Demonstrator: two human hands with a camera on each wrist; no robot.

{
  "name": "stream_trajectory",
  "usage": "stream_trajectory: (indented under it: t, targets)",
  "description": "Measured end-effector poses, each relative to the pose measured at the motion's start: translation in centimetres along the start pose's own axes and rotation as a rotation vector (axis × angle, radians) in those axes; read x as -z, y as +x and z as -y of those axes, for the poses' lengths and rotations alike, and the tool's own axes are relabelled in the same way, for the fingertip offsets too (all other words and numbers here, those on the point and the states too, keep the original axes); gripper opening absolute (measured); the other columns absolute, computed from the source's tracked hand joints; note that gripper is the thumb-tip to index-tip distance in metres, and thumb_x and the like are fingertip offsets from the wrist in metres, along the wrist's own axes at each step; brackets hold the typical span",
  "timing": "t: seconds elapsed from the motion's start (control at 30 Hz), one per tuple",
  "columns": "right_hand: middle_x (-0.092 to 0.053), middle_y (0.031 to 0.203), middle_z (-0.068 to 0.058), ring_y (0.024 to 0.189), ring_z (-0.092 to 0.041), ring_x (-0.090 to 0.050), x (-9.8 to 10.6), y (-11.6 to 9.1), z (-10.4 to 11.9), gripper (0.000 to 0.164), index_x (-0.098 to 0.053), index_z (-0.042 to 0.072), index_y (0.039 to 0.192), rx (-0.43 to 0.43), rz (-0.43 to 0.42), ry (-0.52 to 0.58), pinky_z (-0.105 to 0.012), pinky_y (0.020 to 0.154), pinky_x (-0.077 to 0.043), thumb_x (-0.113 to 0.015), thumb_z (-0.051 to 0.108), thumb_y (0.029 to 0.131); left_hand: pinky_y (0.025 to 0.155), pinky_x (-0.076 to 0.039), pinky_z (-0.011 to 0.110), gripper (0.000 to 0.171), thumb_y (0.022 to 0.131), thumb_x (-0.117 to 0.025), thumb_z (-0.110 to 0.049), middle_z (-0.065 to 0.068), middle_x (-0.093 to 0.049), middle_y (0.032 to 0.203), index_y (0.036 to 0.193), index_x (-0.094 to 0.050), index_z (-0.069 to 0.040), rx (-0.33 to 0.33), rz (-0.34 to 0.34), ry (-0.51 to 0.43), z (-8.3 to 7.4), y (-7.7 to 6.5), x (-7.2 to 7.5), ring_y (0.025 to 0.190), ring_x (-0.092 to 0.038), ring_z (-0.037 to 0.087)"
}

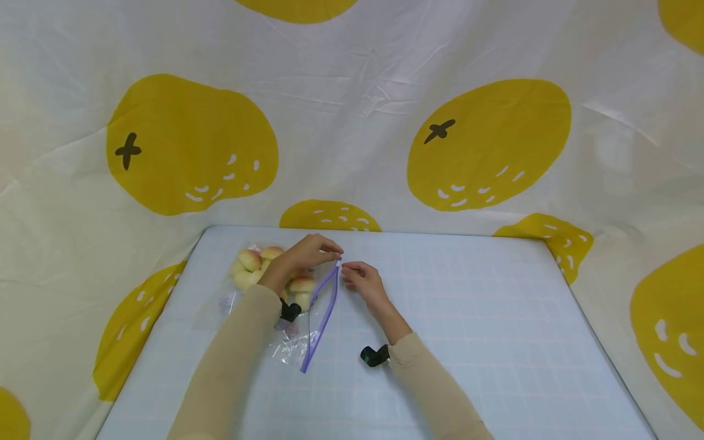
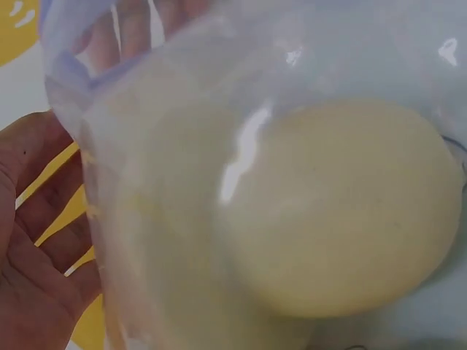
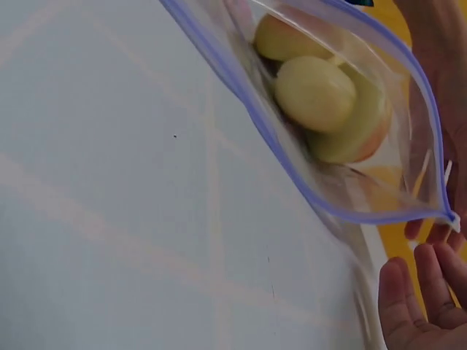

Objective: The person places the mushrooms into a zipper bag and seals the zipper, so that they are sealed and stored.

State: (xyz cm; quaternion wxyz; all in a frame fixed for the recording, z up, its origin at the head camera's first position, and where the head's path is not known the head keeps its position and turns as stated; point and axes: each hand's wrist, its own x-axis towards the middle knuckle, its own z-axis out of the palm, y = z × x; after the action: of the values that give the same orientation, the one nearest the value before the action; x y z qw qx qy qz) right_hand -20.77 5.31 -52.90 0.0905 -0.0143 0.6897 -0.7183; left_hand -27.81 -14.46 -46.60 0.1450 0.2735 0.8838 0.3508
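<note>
A clear zip bag (image 1: pixel 291 349) with a purple zip lies on the table, its mouth gaping towards the right. Inside it are several cream mushroom-shaped pieces with reddish caps (image 1: pixel 302 284); two or three show through the mouth in the right wrist view. My left hand (image 1: pixel 302 255) reaches over the bag and pinches its far corner between thumb and fingers, near the white zip slider (image 3: pixel 454 221). Just right of that corner is my right hand (image 1: pixel 365 282), its fingers loosely bent and holding nothing.
The bag rests on the left half of a pale blue checked table (image 1: pixel 484 318). A white cloth printed with yellow fruit (image 1: pixel 489 146) hangs behind the table and along both sides. Small black wrist cameras (image 1: pixel 375 355) sit at both cuffs.
</note>
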Motion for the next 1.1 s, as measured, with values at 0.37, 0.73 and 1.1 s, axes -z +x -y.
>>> stream_trajectory:
  t: [0.37, 0.73, 1.1]
  targets:
    - [-0.069, 0.110, -0.023, 0.101, -0.042, -0.065, -1.3, 0.5, 0.8, 0.030, -0.067, -0.010, 0.112, -0.051, -0.015, 0.007, -0.047, 0.083, -0.057, -0.065, 0.018, 0.099, 0.078, -0.047, 0.034, 0.015, 0.099, -0.066, -0.025, -0.009, -0.072, 0.092, 0.097, -0.078, -0.016, -0.005, 0.017, 0.007, 0.9, 0.7, -0.4, 0.084, -0.057, 0.017]
    - [-0.070, 0.096, -0.008, 0.083, -0.024, -0.068, -1.7, 1.7, -0.2, 0.029, -0.071, -0.003, 0.104, -0.048, -0.094, -0.001, -0.033, 0.068, -0.058, -0.069, 0.024, 0.097, 0.086, -0.049, 0.035, 0.016, 0.102, -0.061, -0.025, -0.003, -0.069, 0.098, 0.102, -0.072, -0.012, 0.006, 0.032, 0.033, 1.1, 1.0, -0.5, 0.090, -0.059, 0.016]
    - [-0.069, 0.092, -0.008, 0.086, -0.032, -0.066, -1.8, 1.8, 0.2, 0.026, -0.071, 0.000, 0.099, -0.018, -0.092, -0.049, -0.034, 0.066, -0.057, -0.065, 0.025, 0.099, 0.090, -0.049, 0.038, 0.016, 0.104, -0.057, -0.018, 0.003, -0.067, 0.100, 0.106, -0.067, -0.005, 0.006, -0.007, 0.046, 0.1, 0.3, -0.9, 0.092, -0.059, 0.019]
